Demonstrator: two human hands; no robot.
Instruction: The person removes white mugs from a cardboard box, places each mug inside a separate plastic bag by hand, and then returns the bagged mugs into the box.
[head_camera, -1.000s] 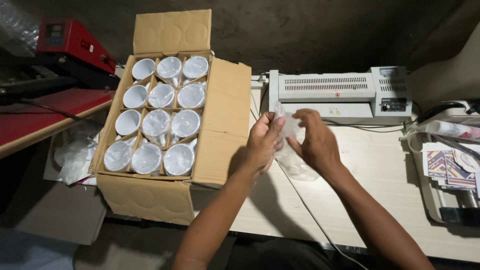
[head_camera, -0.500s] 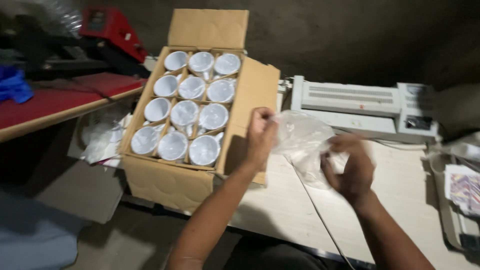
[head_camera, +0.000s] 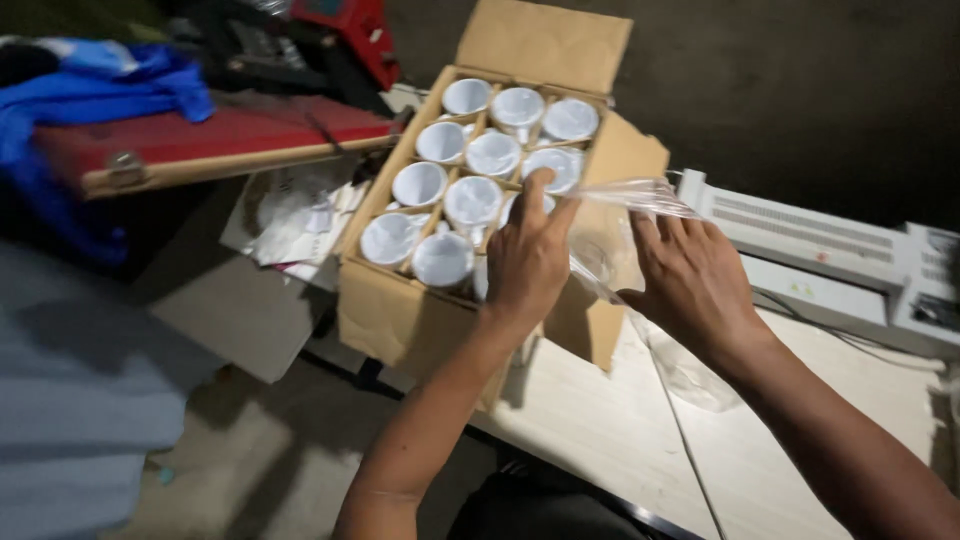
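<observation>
The pale surface (head_camera: 600, 420) takes up the lower right, with a white laminator-type machine (head_camera: 830, 255) along its back edge, plugged in by the look of the cable. Off to the left there's a red-topped bench (head_camera: 200, 140) with a blue cloth (head_camera: 120, 80) dumped on it. The cardboard box (head_camera: 400, 310) hangs over the near edge of the surface, flaps open, packed with white mugs (head_camera: 470, 200) standing mouth-up in divider cells, so each one is easy to pick straight out. The left hand (head_camera: 528, 255) is over the box's near right corner, fingers spread and pressing on a mug there, not closed around anything I can make out. The right hand (head_camera: 690, 280) pinches a clear plastic bag (head_camera: 640, 240) just beside the box, holding it stretched open, mouth facing the mugs.
</observation>
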